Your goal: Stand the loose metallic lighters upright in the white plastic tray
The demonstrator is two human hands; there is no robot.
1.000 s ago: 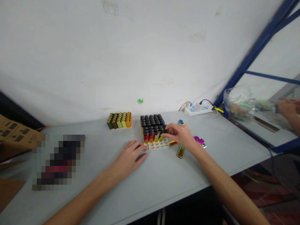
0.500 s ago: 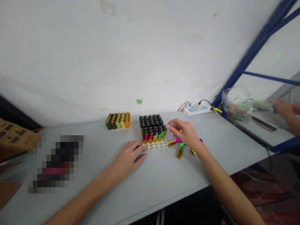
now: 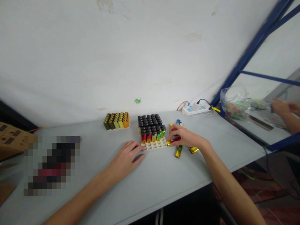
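Upright lighters (image 3: pixel 152 126) with black tops and coloured bodies stand in rows in a white holed tray (image 3: pixel 156 145), whose front row of holes is bare. Resting on the table, my left hand (image 3: pixel 130 156) has its fingers stretched out, fingertips touching the tray's front left corner. To the tray's right, my right hand (image 3: pixel 184 136) has thumb and fingers closed around a pink-and-gold lighter (image 3: pixel 169 143) lying low by the table. Partly hidden under that hand are a green-and-gold lighter (image 3: pixel 178 152) and a gold-ended lighter (image 3: pixel 193 150).
A second block of green, brown and yellow pieces (image 3: pixel 116 121) stands to the left. A white power strip (image 3: pixel 196 108) lies by the wall. At the far left is a cardboard box (image 3: pixel 14 134). Beyond the blue frame (image 3: pixel 248 56) are a plastic bag (image 3: pixel 234 103) and another person's hands (image 3: pixel 280 107).
My right hand has moved from the tray's right edge down to the pink-and-gold lighter and closed on it. My left hand keeps its place by the tray.
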